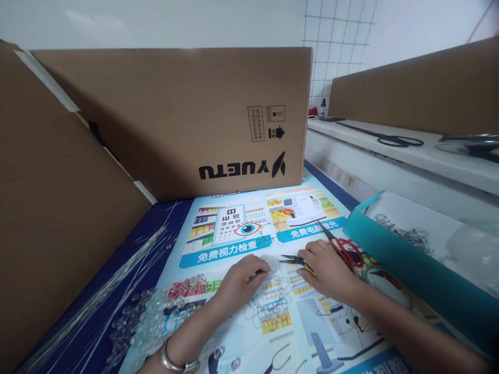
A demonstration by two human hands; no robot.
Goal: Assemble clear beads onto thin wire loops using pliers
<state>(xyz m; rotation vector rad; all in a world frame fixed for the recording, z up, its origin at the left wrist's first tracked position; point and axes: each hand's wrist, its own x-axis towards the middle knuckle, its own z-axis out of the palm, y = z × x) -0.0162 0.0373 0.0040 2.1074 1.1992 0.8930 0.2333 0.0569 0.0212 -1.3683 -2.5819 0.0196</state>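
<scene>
Bench covered by a printed blue poster [234, 244], walled by brown cardboard boxes [195, 119]. Left hand [241, 280] pinches thin silver wire [268, 304]; right hand [327, 270] grips small black-tipped pliers [292, 258] beside red-handled scissors [345, 246].

— What have your hands got?

— My right hand [327, 270] is closed around small black pliers [292, 258], tips pointing left toward my left hand [241, 278]. The left fingers are curled down on a tangle of thin wire loops [268, 306] lying on the printed poster [234, 228].

— Anything close by?

— Red-handled scissors [345, 248] just beyond my right wrist, beside a teal tray [409, 259]. Left of my forearm, a heap of clear beads [156, 317], then long straight wires [113, 280] running along the cardboard.

— And ahead?

— A big cardboard box [187, 119] marked YUETU, upside down. Black shears [385, 137] lie on the white ledge to the right.
</scene>
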